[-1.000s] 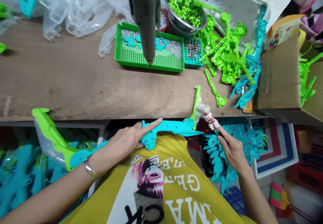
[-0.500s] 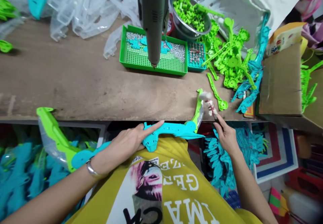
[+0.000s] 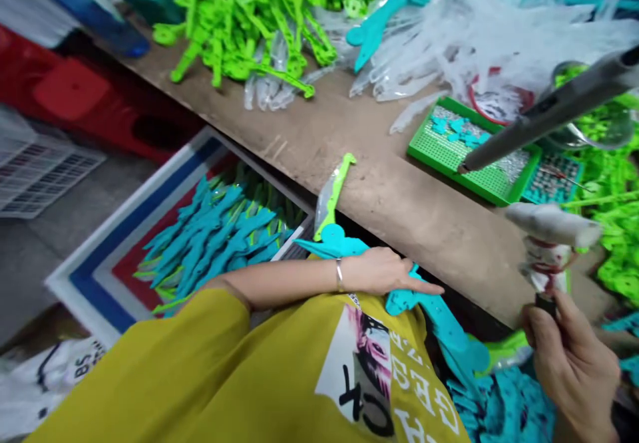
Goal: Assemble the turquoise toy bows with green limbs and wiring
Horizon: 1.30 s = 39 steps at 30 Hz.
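Observation:
My left hand [image 3: 382,271] is closed around the middle of a turquoise toy bow [image 3: 446,330], its index finger stretched along the plastic. The bow lies across my lap at the table's edge, with a lime-green and clear limb [image 3: 335,193] at its left end and another [image 3: 506,352] at its right. Part of the bow is hidden beneath my hand and wrist. On the right, my right hand [image 3: 574,363] grips the dark handle of a small hammer [image 3: 554,227]. White wrapping covers the hammer's head and neck, which stand raised above the table edge.
A grey electric screwdriver [image 3: 544,114] hangs over a green basket [image 3: 454,180] of screws and turquoise pieces. Behind lie green parts [image 3: 249,24] and clear plastic pieces [image 3: 449,37]. A striped box [image 3: 94,267] of turquoise assemblies stands lower left; more turquoise parts [image 3: 514,403] sit lower right.
The view has swung to the left, bringing the left box and green pile into sight. My right hand and the hammer appear larger and nearer the camera. Both hands keep their holds.

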Tool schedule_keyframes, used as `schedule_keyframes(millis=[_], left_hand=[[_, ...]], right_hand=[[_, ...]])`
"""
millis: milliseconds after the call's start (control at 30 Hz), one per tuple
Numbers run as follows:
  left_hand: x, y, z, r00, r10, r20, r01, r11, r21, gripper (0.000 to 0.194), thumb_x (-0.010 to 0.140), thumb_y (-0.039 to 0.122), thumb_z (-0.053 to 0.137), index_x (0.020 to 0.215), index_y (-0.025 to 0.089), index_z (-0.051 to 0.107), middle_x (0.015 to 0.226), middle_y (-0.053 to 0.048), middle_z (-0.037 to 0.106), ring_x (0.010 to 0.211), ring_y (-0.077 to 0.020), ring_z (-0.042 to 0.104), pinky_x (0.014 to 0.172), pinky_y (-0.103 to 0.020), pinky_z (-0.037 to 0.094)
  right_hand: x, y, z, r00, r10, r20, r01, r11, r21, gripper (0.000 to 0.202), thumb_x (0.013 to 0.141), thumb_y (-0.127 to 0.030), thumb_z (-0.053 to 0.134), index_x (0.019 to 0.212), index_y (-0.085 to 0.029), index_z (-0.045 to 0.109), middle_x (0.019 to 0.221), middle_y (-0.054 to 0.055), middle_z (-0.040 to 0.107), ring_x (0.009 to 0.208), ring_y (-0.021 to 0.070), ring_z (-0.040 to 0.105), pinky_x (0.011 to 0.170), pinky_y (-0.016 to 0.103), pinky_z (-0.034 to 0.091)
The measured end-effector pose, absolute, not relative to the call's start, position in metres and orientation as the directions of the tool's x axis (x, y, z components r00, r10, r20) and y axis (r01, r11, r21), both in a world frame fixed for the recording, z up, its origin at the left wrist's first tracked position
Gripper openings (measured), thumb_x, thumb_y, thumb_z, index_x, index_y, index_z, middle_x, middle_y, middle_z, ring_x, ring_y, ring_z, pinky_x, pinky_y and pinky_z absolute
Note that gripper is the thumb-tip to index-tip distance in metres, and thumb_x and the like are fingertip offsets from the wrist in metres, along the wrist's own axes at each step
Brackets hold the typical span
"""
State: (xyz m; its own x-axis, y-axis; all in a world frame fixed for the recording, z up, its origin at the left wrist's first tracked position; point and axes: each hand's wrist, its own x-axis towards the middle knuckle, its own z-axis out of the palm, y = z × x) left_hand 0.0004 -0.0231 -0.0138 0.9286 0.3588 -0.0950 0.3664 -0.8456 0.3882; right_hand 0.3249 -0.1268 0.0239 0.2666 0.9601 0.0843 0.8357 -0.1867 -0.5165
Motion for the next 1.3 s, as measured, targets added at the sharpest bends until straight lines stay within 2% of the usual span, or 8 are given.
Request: schedule_keyframes(millis=[167,267,400,567,767,933,1133,1300], left_hand=[[0.013,-0.022,-0.025,0.956,0.293,0.02,0.256,-0.863,0.437,0.066,0.097,0.014,0.047,0.155,0.046,0.044,0.073,-0.003,0.058,0.057,-0.0187,0.054,0.052,-0.028,0.037],[0.018,-0.017,-0.024,0.965,0.264,0.003,0.234,-0.859,0.455,0.061,0.099,0.016,0.046,0.152,0.046,0.05,0.076,-0.005,0.063,0.067,-0.021,0.057,0.061,-0.033,0.04],[0.018,-0.011,-0.024,0.973,0.229,-0.029,0.212,-0.841,0.498,0.056,0.099,0.02,0.048,0.149,0.046,0.054,0.083,-0.007,0.068,0.077,-0.0234,0.06,0.066,-0.037,0.04],[0.018,-0.012,-0.027,0.971,0.234,-0.048,0.226,-0.836,0.5,0.061,0.097,0.018,0.052,0.15,0.048,0.051,0.083,-0.005,0.07,0.075,-0.0237,0.063,0.056,-0.033,0.035],[0.018,-0.015,-0.034,0.964,0.264,0.032,0.216,-0.846,0.488,0.065,0.091,0.016,0.061,0.147,0.048,0.055,0.071,-0.003,0.067,0.062,-0.0211,0.059,0.051,-0.029,0.032],[0.018,-0.015,-0.034,0.968,0.249,-0.025,0.229,-0.843,0.488,0.067,0.091,0.019,0.061,0.151,0.049,0.05,0.078,-0.004,0.07,0.066,-0.0224,0.063,0.051,-0.029,0.031],[0.014,-0.014,-0.027,0.971,0.231,-0.054,0.228,-0.849,0.477,0.077,0.088,0.018,0.064,0.155,0.049,0.043,0.078,-0.003,0.069,0.06,-0.0211,0.062,0.049,-0.028,0.033],[0.009,-0.014,-0.018,0.975,0.215,-0.049,0.217,-0.896,0.388,0.073,0.094,0.018,0.058,0.158,0.045,0.039,0.084,-0.005,0.067,0.065,-0.022,0.064,0.055,-0.028,0.041]], right_hand=[[0.263,-0.064,0.035,-0.232,0.972,0.043,0.792,0.215,-0.571,0.051,0.1,-0.045,0.056,0.149,-0.033,0.058,0.12,0.009,0.079,0.09,0.0277,0.08,0.083,0.041,0.067],[0.229,-0.033,0.043,-0.456,0.888,-0.058,0.719,0.329,-0.612,0.049,0.105,-0.038,0.051,0.153,-0.032,0.053,0.125,0.007,0.077,0.092,0.0228,0.079,0.078,0.031,0.064],[0.201,-0.013,0.04,-0.578,0.808,-0.112,0.67,0.392,-0.631,0.048,0.107,-0.039,0.045,0.154,-0.03,0.052,0.11,0.009,0.079,0.089,0.0227,0.078,0.072,0.03,0.061],[0.193,-0.008,0.019,-0.594,0.795,-0.122,0.694,0.43,-0.577,0.047,0.108,-0.041,0.04,0.15,-0.029,0.057,0.088,0.006,0.074,0.071,0.0204,0.073,0.066,0.03,0.058],[0.188,-0.002,0.009,-0.449,0.893,-0.027,0.739,0.355,-0.573,0.049,0.108,-0.04,0.042,0.155,-0.03,0.051,0.108,0.008,0.079,0.09,0.0238,0.077,0.079,0.033,0.06],[0.178,0.007,0.001,-0.403,0.915,-0.028,0.762,0.319,-0.564,0.05,0.108,-0.041,0.041,0.155,-0.031,0.05,0.116,0.008,0.079,0.094,0.0267,0.077,0.082,0.038,0.061],[0.166,0.027,-0.006,-0.307,0.95,-0.052,0.822,0.237,-0.517,0.05,0.108,-0.04,0.039,0.157,-0.033,0.047,0.109,0.008,0.081,0.09,0.0295,0.078,0.077,0.04,0.06],[0.203,0.013,0.008,-0.268,0.929,0.256,0.778,0.365,-0.512,0.04,0.103,-0.042,0.05,0.138,-0.026,0.061,0.124,0.011,0.076,0.107,0.0268,0.075,0.089,0.04,0.06]])
